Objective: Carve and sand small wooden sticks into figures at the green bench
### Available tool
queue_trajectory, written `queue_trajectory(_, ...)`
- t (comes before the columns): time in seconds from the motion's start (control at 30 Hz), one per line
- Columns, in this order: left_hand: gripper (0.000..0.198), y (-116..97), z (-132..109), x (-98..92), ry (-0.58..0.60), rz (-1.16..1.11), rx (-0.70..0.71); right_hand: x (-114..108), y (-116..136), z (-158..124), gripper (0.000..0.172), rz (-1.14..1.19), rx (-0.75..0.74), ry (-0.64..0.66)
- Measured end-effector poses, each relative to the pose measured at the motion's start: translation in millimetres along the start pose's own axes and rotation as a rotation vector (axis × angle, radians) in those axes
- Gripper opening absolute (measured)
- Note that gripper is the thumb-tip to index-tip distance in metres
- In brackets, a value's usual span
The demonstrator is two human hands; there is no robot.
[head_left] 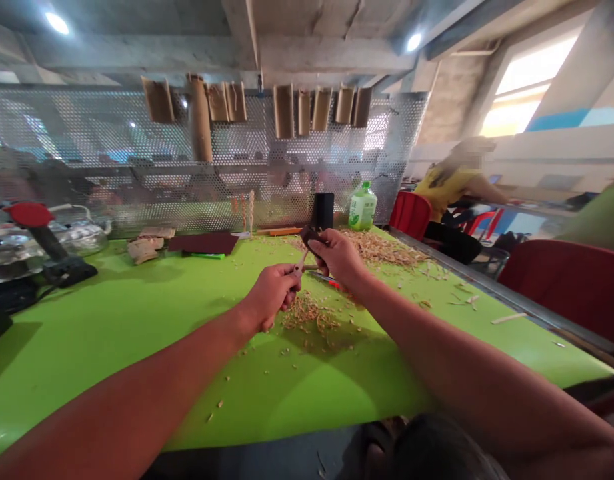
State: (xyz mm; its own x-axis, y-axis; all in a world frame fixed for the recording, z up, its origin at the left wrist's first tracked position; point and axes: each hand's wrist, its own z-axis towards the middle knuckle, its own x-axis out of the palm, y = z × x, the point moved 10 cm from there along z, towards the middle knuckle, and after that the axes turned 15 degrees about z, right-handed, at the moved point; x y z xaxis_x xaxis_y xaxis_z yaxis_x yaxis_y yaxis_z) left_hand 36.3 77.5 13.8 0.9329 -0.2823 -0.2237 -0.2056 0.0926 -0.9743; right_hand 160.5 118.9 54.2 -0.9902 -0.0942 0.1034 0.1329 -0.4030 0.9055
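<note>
My left hand (275, 293) is closed round a small pale piece of carved wood (300, 264), whose narrow end points up and away from me. Just to its right, my right hand (341, 255) pinches a dark brown folded piece (313, 240) that looks like sandpaper. It is held close to the tip of the wood; whether they touch I cannot tell. Under my hands, a slim tool with a red part (333, 285) lies partly hidden on the green tabletop (137, 320). Small wood shavings (311, 317) are heaped below them.
A larger heap of shavings (387, 248) lies behind right, near a green-labelled jug (363, 205) and a black block (325, 211). Dark brown sheets (204, 243) and wood scraps (145, 247) lie back left. Metal kettles (81, 230) stand far left. A person in yellow (447, 180) sits right.
</note>
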Motion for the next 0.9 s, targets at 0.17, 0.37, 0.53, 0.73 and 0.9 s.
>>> queue_trajectory(0.17,0.015,0.4,-0.8,9.2,0.097,-0.199,-0.043,6.5,-0.6,-0.1,0.026,-0.017,0.000,0.061)
queue_trajectory(0.37,0.013,1.3,0.2,11.8,0.123,-0.279,-0.064,6.6,-2.3,1.0,0.022,0.009,0.034,0.089)
queue_trajectory(0.53,0.013,1.4,0.6,10.1,0.131,-0.270,-0.056,3.3,2.6,-3.0,0.025,-0.005,-0.010,0.014)
queue_trajectory(0.73,0.015,-5.9,-0.3,5.1,0.091,-0.090,0.038,-20.6,4.6,10.5,0.028,0.007,-0.059,-0.076)
queue_trajectory(0.9,0.014,-10.8,1.6,-10.6,-0.047,-0.017,0.083,-66.1,10.8,19.0,0.031,0.159,-0.129,-0.303)
